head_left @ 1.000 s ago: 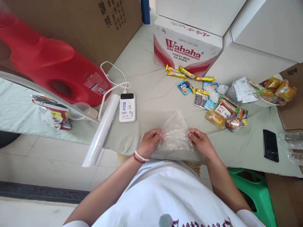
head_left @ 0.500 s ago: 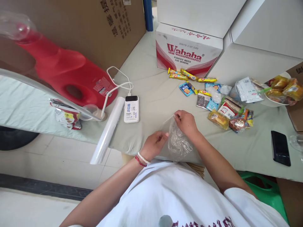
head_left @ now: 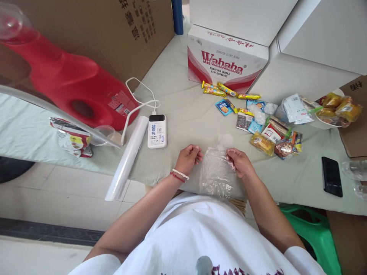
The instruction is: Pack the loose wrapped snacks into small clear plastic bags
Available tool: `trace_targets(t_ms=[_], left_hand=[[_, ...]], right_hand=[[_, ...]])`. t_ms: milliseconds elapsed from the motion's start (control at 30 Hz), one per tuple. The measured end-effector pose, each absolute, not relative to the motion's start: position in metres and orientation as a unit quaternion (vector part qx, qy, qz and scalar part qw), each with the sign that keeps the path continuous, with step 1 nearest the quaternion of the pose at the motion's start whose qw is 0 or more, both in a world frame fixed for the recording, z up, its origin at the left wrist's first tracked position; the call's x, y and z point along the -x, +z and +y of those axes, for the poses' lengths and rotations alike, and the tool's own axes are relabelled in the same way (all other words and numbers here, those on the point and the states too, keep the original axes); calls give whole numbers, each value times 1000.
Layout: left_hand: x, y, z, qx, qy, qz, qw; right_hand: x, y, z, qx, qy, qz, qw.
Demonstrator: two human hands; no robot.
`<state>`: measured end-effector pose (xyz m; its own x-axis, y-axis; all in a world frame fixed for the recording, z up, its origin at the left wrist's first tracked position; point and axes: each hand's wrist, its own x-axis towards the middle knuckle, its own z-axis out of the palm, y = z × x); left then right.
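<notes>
A clear plastic bag (head_left: 217, 173) lies on the pale green cloth (head_left: 183, 114) right in front of me, its lower end hanging over the table edge. My right hand (head_left: 239, 163) pinches the bag's upper right edge with closed fingers. My left hand (head_left: 189, 157), with a bead bracelet and red string at the wrist, is curled at the bag's upper left edge, fingers closed on the plastic. A heap of small snack packets (head_left: 262, 126) lies beyond my right hand.
A roll of clear bags (head_left: 127, 158), a white power bank (head_left: 157, 131) with cable and a red jug (head_left: 71, 82) sit to the left. A Wahaha carton (head_left: 226, 61) stands behind. A black phone (head_left: 332, 176) and a plate of buns (head_left: 335, 109) are at the right.
The bag went from stretched flat between both hands, to lifted and bunched by the right hand, to lying down again with a hand at each upper corner.
</notes>
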<state>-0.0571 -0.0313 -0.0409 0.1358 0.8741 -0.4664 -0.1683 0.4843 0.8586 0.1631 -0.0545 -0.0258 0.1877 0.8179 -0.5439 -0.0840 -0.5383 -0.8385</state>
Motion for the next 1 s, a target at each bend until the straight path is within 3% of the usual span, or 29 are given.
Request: trace_targets(t_ms=[267,433,767,867,933,1000], left_hand=[[43,-38,-20,-457,357,564,588],[45,-40,-14,-372,415,529,640],[51,-30,-20,-295,411,473,721],[50,-29,-20,-299,423,460,721],[49,-28,-22,-314,429,450,717],[48,-28,-24,-341,432,446,706]], right_hand=[[-152,-15,-64,647,556,-349,389],[-168,-17,-61,663,492,-367,429],[-182,-23,-49,670,458,-396,429],[-184,-16,-48,712,345,-467,394],[-179,-6,-50,725,224,-517,396],[-167,6,-53,704,180,-550,413]])
